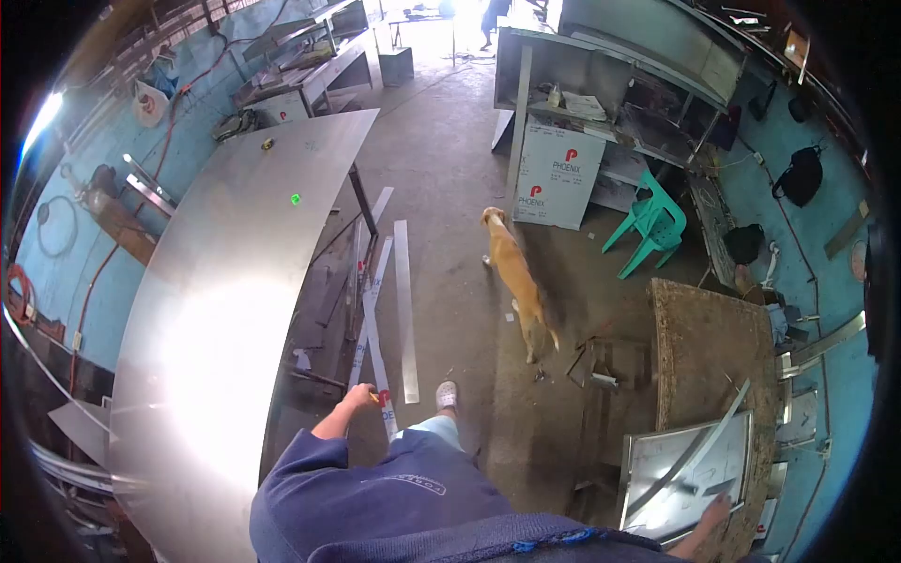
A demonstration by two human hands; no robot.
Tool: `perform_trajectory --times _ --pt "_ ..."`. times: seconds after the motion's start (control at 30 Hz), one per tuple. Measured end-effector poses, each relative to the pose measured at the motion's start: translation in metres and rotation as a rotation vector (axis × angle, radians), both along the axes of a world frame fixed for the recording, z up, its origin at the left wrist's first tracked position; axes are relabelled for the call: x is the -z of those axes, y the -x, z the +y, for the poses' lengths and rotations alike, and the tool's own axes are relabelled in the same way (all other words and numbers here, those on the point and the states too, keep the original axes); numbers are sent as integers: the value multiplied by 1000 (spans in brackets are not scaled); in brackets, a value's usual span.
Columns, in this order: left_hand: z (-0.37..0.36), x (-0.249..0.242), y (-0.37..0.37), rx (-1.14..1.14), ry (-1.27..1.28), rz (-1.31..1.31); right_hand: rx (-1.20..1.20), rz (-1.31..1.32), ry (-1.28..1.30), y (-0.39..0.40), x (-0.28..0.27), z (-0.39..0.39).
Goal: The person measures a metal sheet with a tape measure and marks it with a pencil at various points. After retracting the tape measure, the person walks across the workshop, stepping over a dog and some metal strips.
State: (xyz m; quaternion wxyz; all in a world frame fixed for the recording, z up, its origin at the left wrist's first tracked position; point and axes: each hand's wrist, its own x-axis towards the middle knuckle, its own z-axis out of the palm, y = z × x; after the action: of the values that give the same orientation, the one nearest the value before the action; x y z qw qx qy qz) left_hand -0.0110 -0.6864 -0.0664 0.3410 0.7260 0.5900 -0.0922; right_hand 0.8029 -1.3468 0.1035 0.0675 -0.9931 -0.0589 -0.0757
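My left hand [358,398] is closed around a small orange-yellow object [374,398], its kind too small to make out. Below and beside that hand lie long metal strips on the floor, one of them a bare flat strip [404,310] and another a strip with printed film [372,324]. On the other side, my right hand [716,511] is low over the right edge of a shallow framed metal panel [648,469]. Across this panel lies a long narrow metal piece [699,450], and a short dark piece [720,488] lies close to my fingers, which are blurred.
A big sheet-metal table [216,253] stands on the left, with a tape measure-like object [267,144] on it. A tan dog [514,272] stands ahead on the floor. To the right are a green plastic chair [648,225], a worn wooden table [713,347] and a metal cabinet [563,174].
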Motion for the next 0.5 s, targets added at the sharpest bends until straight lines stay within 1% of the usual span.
perform_trajectory --times 0.07,0.13,0.17,0.2,0.27,0.3,0.33,0.4,0.43,0.47,0.5 --pt "18 16 -3 -5 -12 -9 -265 -550 67 -42 1 -20" --pt "42 33 -6 -86 11 -40 -210 -416 -156 -19 -50 39" --pt "54 42 -8 -91 11 -49 -174 -359 -268 8 -91 84" --pt "66 48 -10 -99 8 -55 -104 -263 -353 12 -105 111" --pt "91 51 -17 -117 6 -68 -80 -234 -359 52 -148 199" --pt "103 47 -23 -172 53 -105 -46 -195 -366 63 -160 234" --pt "115 42 -28 -227 97 -142 -55 -196 -367 61 -162 257" --pt "145 37 -37 -235 80 -180 -102 7 -566 54 -150 308" --pt "158 35 -41 -235 69 -214 -112 4 -568 51 -133 336" --pt "174 47 -44 -249 59 -282 -200 3 -745 50 -108 367" --pt "187 46 -48 -261 62 -285 -289 6 -917 53 -96 392"
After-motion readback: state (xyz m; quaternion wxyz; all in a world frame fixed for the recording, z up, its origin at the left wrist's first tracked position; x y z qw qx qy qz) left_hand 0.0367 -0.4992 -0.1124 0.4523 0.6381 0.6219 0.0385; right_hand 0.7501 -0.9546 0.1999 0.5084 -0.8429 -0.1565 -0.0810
